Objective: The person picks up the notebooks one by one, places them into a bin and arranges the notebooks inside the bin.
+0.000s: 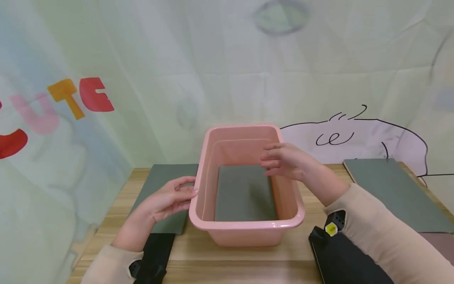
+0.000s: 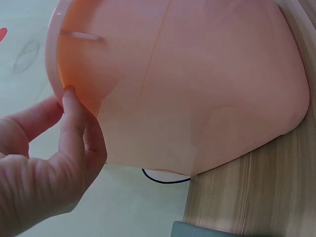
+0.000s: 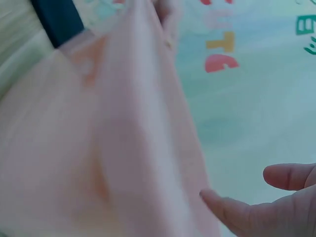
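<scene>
A deep pink plastic bin (image 1: 248,225) stands on the wooden table, with a flat grey-green board (image 1: 242,193) lying at its bottom. My left hand (image 1: 170,199) pinches the bin's left rim between thumb and fingers; the left wrist view shows the fingers (image 2: 74,121) curled under the lip. Over the right rim hovers my right hand (image 1: 287,161), fingers extended toward the inside and holding nothing. In the right wrist view its thumb and a finger show apart at the lower right, beside the blurred bin wall (image 3: 143,148).
Another grey-green board (image 1: 166,173) lies left of the bin, with a black item (image 1: 157,252) in front of it. To the right are a further grey-green board (image 1: 397,193) and a black flat item (image 1: 347,260). A printed cloth backdrop (image 1: 227,59) hangs behind the table (image 1: 227,262).
</scene>
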`<act>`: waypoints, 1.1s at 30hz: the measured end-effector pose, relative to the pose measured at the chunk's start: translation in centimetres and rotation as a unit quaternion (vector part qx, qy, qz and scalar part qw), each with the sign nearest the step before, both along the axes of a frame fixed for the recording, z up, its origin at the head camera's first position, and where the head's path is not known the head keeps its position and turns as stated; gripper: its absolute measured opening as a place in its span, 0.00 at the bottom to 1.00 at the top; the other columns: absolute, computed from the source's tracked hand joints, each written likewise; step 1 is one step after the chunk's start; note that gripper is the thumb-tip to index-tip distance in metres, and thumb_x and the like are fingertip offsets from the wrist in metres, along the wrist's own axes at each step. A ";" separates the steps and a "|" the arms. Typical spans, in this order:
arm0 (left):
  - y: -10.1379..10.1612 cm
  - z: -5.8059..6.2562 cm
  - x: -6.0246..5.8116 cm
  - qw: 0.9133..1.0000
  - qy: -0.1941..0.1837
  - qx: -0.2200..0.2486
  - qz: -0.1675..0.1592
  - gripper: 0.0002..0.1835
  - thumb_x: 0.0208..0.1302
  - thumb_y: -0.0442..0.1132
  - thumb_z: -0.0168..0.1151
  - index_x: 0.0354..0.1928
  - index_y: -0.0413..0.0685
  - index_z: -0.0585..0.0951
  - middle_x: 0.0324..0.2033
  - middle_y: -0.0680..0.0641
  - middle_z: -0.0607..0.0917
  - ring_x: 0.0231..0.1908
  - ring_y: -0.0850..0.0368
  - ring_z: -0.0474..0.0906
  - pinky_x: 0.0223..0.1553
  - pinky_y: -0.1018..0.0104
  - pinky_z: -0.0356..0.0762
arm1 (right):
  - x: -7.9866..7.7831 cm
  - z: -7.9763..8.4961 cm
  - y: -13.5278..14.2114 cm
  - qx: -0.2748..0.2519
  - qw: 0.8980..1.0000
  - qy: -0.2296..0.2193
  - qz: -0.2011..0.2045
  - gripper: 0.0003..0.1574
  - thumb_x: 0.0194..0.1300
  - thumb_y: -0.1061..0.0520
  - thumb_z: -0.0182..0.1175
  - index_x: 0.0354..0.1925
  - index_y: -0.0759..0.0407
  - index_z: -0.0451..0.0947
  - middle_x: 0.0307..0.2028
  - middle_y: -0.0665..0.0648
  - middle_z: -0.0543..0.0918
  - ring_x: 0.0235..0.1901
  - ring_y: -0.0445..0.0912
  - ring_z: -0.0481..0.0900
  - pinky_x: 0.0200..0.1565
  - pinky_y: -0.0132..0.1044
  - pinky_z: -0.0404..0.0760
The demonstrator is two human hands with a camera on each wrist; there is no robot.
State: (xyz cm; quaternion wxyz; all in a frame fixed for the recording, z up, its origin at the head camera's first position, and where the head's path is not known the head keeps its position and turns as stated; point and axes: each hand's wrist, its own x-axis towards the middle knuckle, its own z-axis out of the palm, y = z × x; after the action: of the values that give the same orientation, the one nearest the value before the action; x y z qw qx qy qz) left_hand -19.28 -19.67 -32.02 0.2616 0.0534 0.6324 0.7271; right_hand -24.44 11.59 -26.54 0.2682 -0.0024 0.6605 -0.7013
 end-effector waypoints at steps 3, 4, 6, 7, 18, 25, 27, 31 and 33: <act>0.1 0.0 0.0 1.000 -0.004 0.003 0.002 0.34 0.66 0.28 0.52 0.67 0.28 0.47 0.40 0.45 0.78 0.39 0.59 0.81 0.42 0.67 0.80 | -0.1 0.8 1.3 -0.004 1.000 0.009 0.003 0.34 0.71 0.64 0.43 0.70 0.67 0.46 0.51 0.62 0.71 0.40 0.43 0.80 0.58 0.50 0.70; 0.1 0.1 0.0 1.000 -0.006 0.002 0.004 0.34 0.66 0.28 0.52 0.67 0.28 0.47 0.40 0.45 0.78 0.38 0.59 0.81 0.42 0.67 0.81 | -0.2 0.9 1.7 -0.010 1.000 0.010 0.003 0.34 0.70 0.63 0.44 0.70 0.67 0.47 0.48 0.60 0.74 0.39 0.43 0.81 0.57 0.50 0.71; 0.2 0.1 0.0 1.000 -0.007 0.001 0.007 0.34 0.66 0.28 0.52 0.67 0.28 0.46 0.40 0.45 0.78 0.38 0.59 0.81 0.41 0.67 0.81 | -0.3 1.1 2.5 -0.015 1.000 0.011 0.001 0.33 0.70 0.63 0.45 0.70 0.66 0.48 0.42 0.56 0.78 0.39 0.44 0.82 0.56 0.51 0.71; 0.2 0.1 0.0 1.000 -0.006 -0.001 0.007 0.34 0.66 0.28 0.52 0.67 0.28 0.46 0.40 0.45 0.78 0.38 0.59 0.81 0.41 0.68 0.80 | -0.3 1.1 2.9 -0.017 1.000 0.012 0.000 0.33 0.70 0.63 0.46 0.69 0.66 0.49 0.39 0.54 0.80 0.39 0.44 0.82 0.56 0.51 0.70; 0.2 0.2 -0.2 1.000 -0.009 0.005 0.006 0.33 0.66 0.28 0.52 0.67 0.27 0.47 0.39 0.45 0.80 0.38 0.60 0.81 0.41 0.68 0.81 | -1.0 0.5 7.2 -0.003 1.000 0.024 -0.001 0.29 0.70 0.58 0.51 0.65 0.63 0.56 0.38 0.52 0.82 0.42 0.45 0.81 0.51 0.45 0.78; 0.2 0.3 -0.3 1.000 -0.015 0.008 0.007 0.33 0.66 0.28 0.52 0.67 0.28 0.47 0.38 0.45 0.80 0.37 0.60 0.81 0.40 0.68 0.81 | -1.3 -0.2 9.3 0.006 1.000 0.021 0.005 0.18 0.69 0.56 0.52 0.55 0.55 0.63 0.36 0.50 0.83 0.40 0.43 0.81 0.47 0.42 0.80; 0.1 0.3 -0.3 1.000 -0.015 0.010 0.008 0.33 0.66 0.27 0.52 0.67 0.28 0.47 0.38 0.45 0.80 0.37 0.60 0.81 0.40 0.68 0.81 | -1.3 -0.3 9.7 0.012 1.000 0.022 0.009 0.19 0.69 0.56 0.52 0.56 0.55 0.62 0.36 0.49 0.83 0.40 0.43 0.81 0.47 0.42 0.80; 0.1 0.3 -0.4 1.000 -0.014 0.010 0.006 0.34 0.66 0.28 0.52 0.67 0.28 0.47 0.38 0.45 0.80 0.37 0.60 0.81 0.40 0.68 0.81 | -1.3 -0.6 10.5 0.027 0.999 0.016 0.005 0.21 0.69 0.55 0.53 0.57 0.56 0.61 0.36 0.49 0.83 0.40 0.42 0.81 0.47 0.42 0.80; 0.1 0.3 -0.4 1.000 -0.014 0.010 0.005 0.34 0.66 0.28 0.52 0.67 0.28 0.47 0.38 0.45 0.80 0.37 0.60 0.81 0.40 0.68 0.81 | -1.2 -0.8 11.0 0.035 0.999 0.013 0.003 0.21 0.68 0.54 0.54 0.56 0.55 0.61 0.36 0.49 0.83 0.40 0.42 0.82 0.47 0.43 0.80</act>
State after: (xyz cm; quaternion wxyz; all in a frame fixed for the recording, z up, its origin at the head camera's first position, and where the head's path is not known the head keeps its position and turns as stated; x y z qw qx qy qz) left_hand -19.71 -19.61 -31.74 0.2663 0.0431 0.6219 0.7352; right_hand -25.63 22.61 -27.34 0.2622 -0.0042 0.6879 -0.6768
